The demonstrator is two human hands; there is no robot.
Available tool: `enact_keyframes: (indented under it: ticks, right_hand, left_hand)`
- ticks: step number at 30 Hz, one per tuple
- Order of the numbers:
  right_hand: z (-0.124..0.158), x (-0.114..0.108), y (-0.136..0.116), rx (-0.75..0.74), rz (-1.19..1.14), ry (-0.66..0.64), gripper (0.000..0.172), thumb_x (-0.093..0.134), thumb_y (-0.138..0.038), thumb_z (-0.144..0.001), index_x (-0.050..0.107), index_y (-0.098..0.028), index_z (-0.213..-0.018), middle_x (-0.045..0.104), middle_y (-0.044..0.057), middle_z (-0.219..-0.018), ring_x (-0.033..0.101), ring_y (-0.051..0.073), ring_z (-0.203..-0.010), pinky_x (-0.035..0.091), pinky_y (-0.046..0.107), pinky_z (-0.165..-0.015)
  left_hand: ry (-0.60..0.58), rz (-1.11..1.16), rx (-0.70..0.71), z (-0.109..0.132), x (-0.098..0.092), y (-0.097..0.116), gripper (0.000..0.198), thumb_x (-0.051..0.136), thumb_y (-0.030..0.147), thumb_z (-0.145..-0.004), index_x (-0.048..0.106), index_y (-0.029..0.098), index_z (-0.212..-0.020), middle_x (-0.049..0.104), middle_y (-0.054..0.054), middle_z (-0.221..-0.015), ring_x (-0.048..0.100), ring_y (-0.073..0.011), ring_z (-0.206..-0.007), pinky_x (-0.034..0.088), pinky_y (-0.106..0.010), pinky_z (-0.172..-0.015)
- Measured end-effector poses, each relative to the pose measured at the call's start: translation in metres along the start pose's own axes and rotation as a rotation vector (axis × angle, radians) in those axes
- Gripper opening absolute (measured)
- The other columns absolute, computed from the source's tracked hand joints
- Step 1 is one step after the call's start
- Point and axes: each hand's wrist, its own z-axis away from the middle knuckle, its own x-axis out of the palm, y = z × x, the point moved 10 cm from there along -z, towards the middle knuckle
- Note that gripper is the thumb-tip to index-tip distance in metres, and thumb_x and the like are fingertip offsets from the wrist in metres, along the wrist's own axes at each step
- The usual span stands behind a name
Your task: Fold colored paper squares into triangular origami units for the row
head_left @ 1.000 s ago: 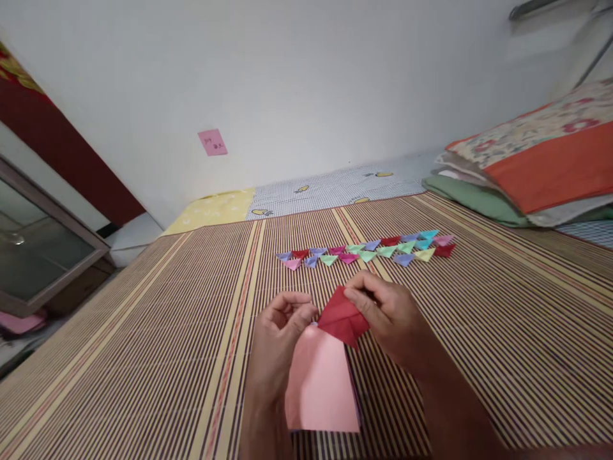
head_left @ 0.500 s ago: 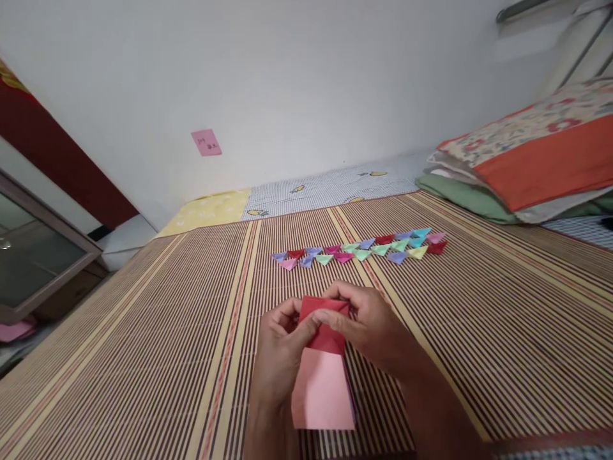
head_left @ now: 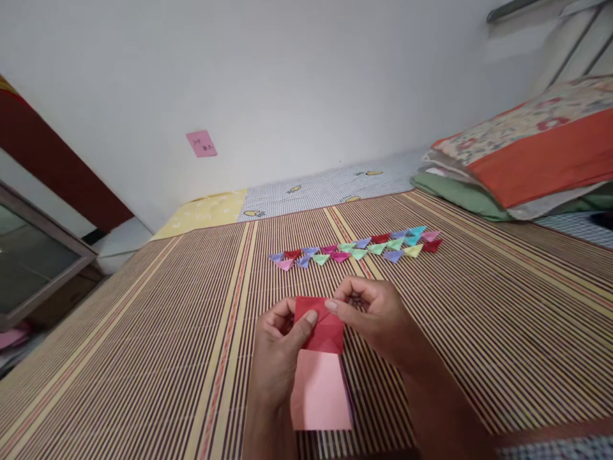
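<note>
A folded red paper square (head_left: pixel 318 335) with crease lines is held up in front of me. My left hand (head_left: pixel 282 342) grips its left side, thumb pressed flat on its face and fingers behind. At its upper right edge, my right hand (head_left: pixel 376 319) pinches the paper between thumb and curled fingers. Below the red paper lies a stack of square paper sheets (head_left: pixel 320 393) with a pink one on top. Farther off, two rows of small folded paper triangles (head_left: pixel 358 253) in several colours rest on the striped mat.
The striped bamboo mat (head_left: pixel 191 332) covers the bed. Folded bedding (head_left: pixel 541 160) with an orange band is piled at the right. A pink note (head_left: pixel 202 144) is stuck on the white wall (head_left: pixel 311 83). A glass-fronted cabinet (head_left: pixel 38 249) stands at the left.
My right thumb has drawn back from the middle of the red paper to its upper right edge. The left hand still holds the paper, and the view has shifted slightly.
</note>
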Motion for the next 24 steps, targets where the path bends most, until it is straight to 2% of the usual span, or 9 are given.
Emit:
enact_keyframes:
  ticks: [5, 8, 11, 14, 19, 24]
  right_hand:
    - [-0.002, -0.022, 0.005, -0.039, -0.001, 0.054, 0.025, 0.062, -0.029, -0.093, 0.060, -0.019, -0.070, 0.050, -0.005, -0.060, 0.045, 0.011, -0.056, 0.037, 0.024, -0.053]
    - [-0.003, -0.035, 0.008, -0.065, -0.038, 0.136, 0.022, 0.062, -0.033, -0.094, 0.063, -0.019, -0.077, 0.059, -0.002, -0.069, 0.054, 0.013, -0.065, 0.043, 0.026, -0.062]
    - [-0.004, -0.015, 0.015, -0.002, -0.104, 0.014, 0.017, 0.071, -0.037, -0.088, 0.068, -0.020, -0.090, 0.065, 0.000, -0.079, 0.058, 0.015, -0.073, 0.046, 0.027, -0.066]
    - [-0.004, 0.000, 0.013, 0.018, -0.157, -0.041, 0.021, 0.071, -0.037, -0.088, 0.066, -0.019, -0.079, 0.059, -0.002, -0.070, 0.052, 0.013, -0.065, 0.042, 0.025, -0.059]
    - [-0.003, 0.003, 0.008, 0.016, -0.107, -0.060, 0.032, 0.061, -0.039, -0.095, 0.060, -0.018, -0.071, 0.051, -0.004, -0.063, 0.045, 0.011, -0.058, 0.037, 0.024, -0.053]
    - [-0.001, 0.002, 0.006, 0.004, -0.063, -0.069, 0.034, 0.058, -0.039, -0.097, 0.057, -0.019, -0.069, 0.046, -0.004, -0.062, 0.040, 0.012, -0.058, 0.033, 0.026, -0.053]
  left_hand:
    - [0.024, 0.059, -0.011, 0.001, 0.002, 0.000, 0.015, 0.080, 0.026, -0.083, 0.070, 0.015, -0.079, 0.071, -0.003, -0.076, 0.062, -0.0126, -0.068, 0.050, -0.024, -0.066]
    - [0.076, 0.084, -0.009, 0.002, -0.001, 0.000, 0.015, 0.080, 0.026, -0.083, 0.071, 0.014, -0.082, 0.070, -0.003, -0.076, 0.062, -0.0126, -0.067, 0.051, -0.024, -0.065]
    - [0.079, 0.060, 0.002, 0.002, 0.001, 0.001, 0.016, 0.080, 0.028, -0.082, 0.072, 0.014, -0.083, 0.068, -0.002, -0.072, 0.060, -0.0121, -0.065, 0.049, -0.023, -0.062]
    - [0.070, 0.035, 0.000, 0.003, 0.006, 0.002, 0.018, 0.080, 0.029, -0.081, 0.071, 0.014, -0.079, 0.068, -0.002, -0.072, 0.059, -0.0117, -0.063, 0.048, -0.023, -0.061]
    - [0.066, 0.017, -0.001, 0.003, 0.009, 0.003, 0.020, 0.080, 0.030, -0.081, 0.068, 0.015, -0.076, 0.066, 0.000, -0.071, 0.057, -0.0103, -0.062, 0.048, -0.022, -0.061]
    - [0.103, -0.007, 0.017, 0.002, 0.005, 0.005, 0.023, 0.081, 0.031, -0.080, 0.066, 0.016, -0.074, 0.064, 0.000, -0.069, 0.054, -0.0103, -0.061, 0.045, -0.021, -0.059]
